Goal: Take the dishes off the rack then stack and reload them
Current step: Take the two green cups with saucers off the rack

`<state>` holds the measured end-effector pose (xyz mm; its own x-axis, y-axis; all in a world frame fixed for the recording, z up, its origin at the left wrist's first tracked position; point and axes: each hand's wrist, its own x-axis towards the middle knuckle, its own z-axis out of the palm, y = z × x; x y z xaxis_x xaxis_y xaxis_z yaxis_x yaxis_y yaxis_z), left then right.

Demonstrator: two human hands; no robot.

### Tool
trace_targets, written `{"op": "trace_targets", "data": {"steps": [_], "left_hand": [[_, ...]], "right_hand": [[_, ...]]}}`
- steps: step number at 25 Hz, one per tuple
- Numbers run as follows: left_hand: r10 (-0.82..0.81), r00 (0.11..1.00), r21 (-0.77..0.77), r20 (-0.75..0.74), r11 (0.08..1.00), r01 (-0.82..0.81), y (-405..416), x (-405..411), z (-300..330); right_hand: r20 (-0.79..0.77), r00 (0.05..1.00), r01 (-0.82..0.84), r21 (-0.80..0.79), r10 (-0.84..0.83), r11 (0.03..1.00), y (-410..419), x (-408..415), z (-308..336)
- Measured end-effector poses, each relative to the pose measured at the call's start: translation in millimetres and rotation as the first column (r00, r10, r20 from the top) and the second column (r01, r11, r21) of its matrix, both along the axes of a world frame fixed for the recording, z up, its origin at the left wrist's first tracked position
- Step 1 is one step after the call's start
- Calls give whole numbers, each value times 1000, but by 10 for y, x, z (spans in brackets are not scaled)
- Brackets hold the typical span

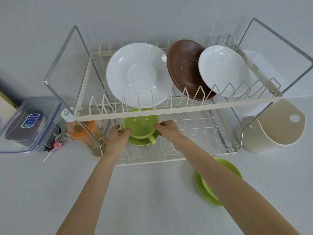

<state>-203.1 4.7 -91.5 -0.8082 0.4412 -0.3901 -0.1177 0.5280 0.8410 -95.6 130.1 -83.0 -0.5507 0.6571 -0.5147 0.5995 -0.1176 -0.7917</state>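
Note:
A green cup [141,125] sits on a green saucer [140,141] on the lower shelf of the two-tier wire dish rack [177,107]. My left hand [116,138] grips the cup and saucer from the left. My right hand [167,128] holds the cup's rim from the right. On the upper shelf stand a large white plate [138,74], a brown saucer [184,70] and a smaller white plate [223,70]. Two stacked green plates [205,189] lie on the counter in front of the rack, partly hidden by my right forearm.
A cream cutlery holder [274,133] hangs at the rack's right end. Left of the rack are an orange-capped bottle [84,134], a clear lidded container [28,122] and a lollipop [55,146]. A grey wall rises behind the rack.

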Motion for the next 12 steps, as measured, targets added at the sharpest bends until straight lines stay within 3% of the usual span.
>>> {"op": "trace_targets", "data": {"steps": [5, 12], "left_hand": [[90, 994, 89, 63, 992, -95, -133, 225, 113], [93, 980, 234, 176, 963, -133, -579, 887, 223]], "right_hand": [[-45, 999, -4, 47, 6, 999, -119, 235, 137], [-112, 992, 77, 91, -66, 993, -607, 921, 285]]}}
